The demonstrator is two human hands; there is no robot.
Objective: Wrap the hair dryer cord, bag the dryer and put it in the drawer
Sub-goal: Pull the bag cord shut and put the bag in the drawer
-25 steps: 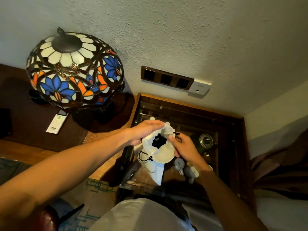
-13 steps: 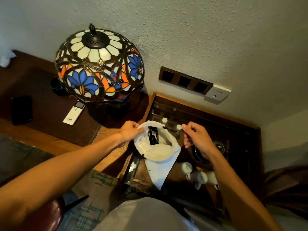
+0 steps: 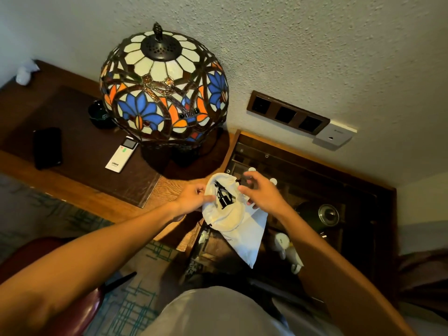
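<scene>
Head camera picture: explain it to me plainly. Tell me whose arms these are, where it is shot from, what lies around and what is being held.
There is no machine here. A person wears a wide-angle camera on the head, looking down at their own two arms.

The left hand grips the rim of a white drawstring bag. The right hand is at the opposite rim, fingers spread. Inside the open mouth sits something black, apparently the hair dryer with its cord.

On the wooden desk stand a stained-glass lamp, a white remote and a dark phone.
</scene>
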